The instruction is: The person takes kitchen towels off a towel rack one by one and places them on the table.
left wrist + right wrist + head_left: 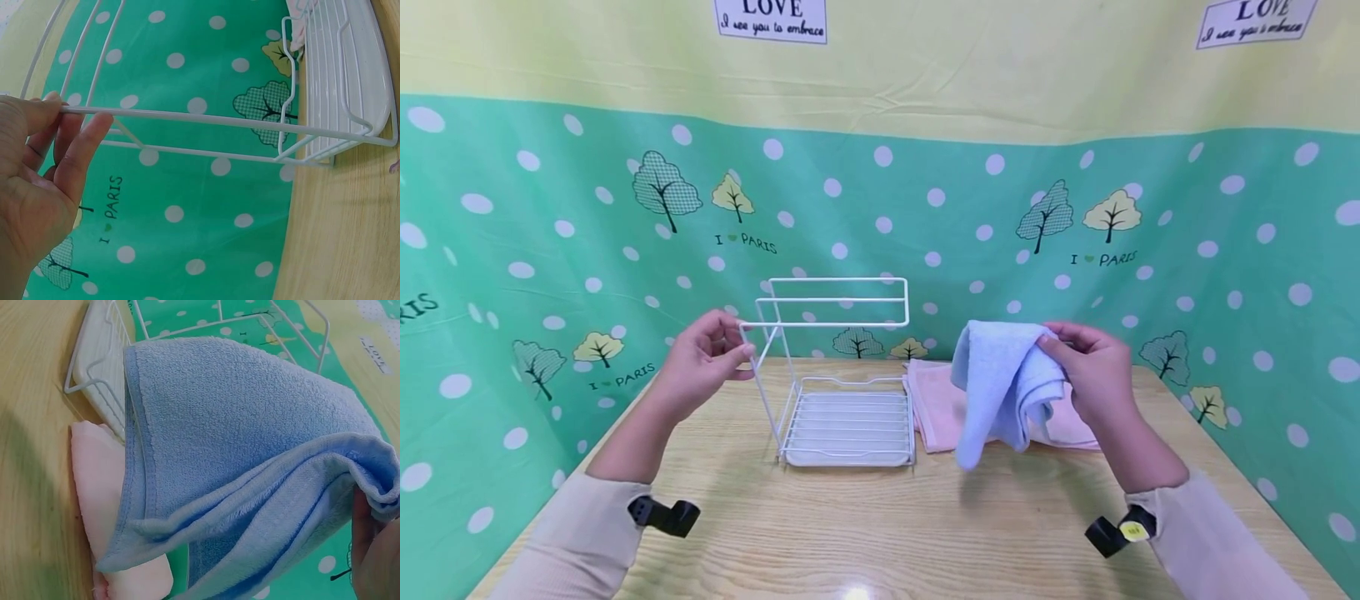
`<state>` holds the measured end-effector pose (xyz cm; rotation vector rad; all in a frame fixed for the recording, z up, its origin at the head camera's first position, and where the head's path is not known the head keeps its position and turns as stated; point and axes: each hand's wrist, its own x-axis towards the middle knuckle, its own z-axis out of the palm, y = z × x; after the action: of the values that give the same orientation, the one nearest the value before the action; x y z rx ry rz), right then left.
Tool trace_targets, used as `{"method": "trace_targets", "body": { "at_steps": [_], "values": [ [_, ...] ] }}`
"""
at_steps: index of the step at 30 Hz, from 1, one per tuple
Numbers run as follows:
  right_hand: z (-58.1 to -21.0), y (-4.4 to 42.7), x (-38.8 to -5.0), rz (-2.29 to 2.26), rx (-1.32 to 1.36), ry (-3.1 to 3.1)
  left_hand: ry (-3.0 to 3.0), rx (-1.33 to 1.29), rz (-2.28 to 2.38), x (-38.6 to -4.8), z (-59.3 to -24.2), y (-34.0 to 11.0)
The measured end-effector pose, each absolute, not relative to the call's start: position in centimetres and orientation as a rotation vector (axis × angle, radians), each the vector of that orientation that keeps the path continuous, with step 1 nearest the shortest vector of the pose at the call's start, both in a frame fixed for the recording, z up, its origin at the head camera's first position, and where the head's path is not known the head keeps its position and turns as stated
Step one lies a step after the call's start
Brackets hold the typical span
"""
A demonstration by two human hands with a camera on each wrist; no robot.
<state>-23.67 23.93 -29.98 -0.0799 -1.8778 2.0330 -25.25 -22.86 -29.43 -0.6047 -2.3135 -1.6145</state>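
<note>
A white wire rack (pixel 823 324) with a tray base (pixel 850 429) stands on the table. My left hand (pixel 703 358) pinches its upper left corner between thumb and fingers; the left wrist view shows the fingers round the white upright (pixel 206 119). In my right hand (pixel 1093 367) a light blue towel (pixel 1000 375) hangs, bunched at the pinched corner and draped loosely. That towel (pixel 237 419) covers much of the right wrist view. Beneath it lies a folded pink towel (pixel 934 412), partly hidden, close to the rack's right side.
The wooden table (pixel 820 533) reaches toward me. A green and yellow printed curtain (pixel 880 200) hangs behind it and along both sides. Both forearms carry black wrist cameras (pixel 662 515) over the sleeves.
</note>
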Motion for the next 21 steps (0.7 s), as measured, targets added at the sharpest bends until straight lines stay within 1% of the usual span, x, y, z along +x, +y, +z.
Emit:
{"method": "trace_targets", "body": {
  "at_steps": [7,13,21],
  "values": [
    [-30.7,23.4,-22.4,2.04,0.005,-1.914,-2.308,-0.611,-1.619,-25.3,-29.4,-22.9],
    [-31.2,22.8,-21.2,1.981,-0.027,-2.081,-2.312,-0.601,-1.614,-25.4,-29.4,-23.0],
    [-33.5,22.6,-20.2,2.012,-0.021,-2.188,-2.314,-0.609,-1.603,-25.3,-29.5,-23.0]
  ]
}}
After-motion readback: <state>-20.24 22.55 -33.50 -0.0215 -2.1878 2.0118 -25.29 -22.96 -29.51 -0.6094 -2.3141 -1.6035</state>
